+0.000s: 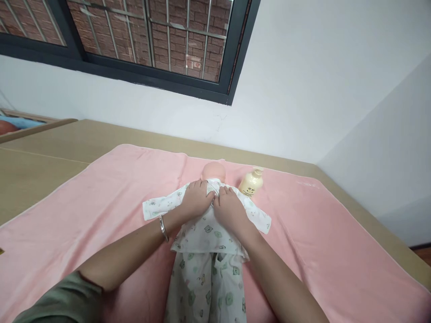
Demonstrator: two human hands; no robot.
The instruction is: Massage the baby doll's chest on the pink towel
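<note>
A baby doll [214, 170] lies on its back, its bald head toward the wall. It wears a white baby shirt [204, 235] with green animal prints, sleeves spread to both sides, and matching pants [202, 287]. At the shirt's upper chest, just below the collar, my left hand [197, 199] and my right hand [230, 206] are close together. Fingers and thumbs of both are closed on the shirt cloth. What lies between the fingertips is partly hidden by the hands. A silver bracelet [164, 229] circles my left wrist.
Beside the doll's head, to the right, stands a cream pump bottle [251, 183]. A pink blanket [101, 215] covers much of the wooden table [50, 148]. Behind are a white wall and a dark-framed barred window [229, 58].
</note>
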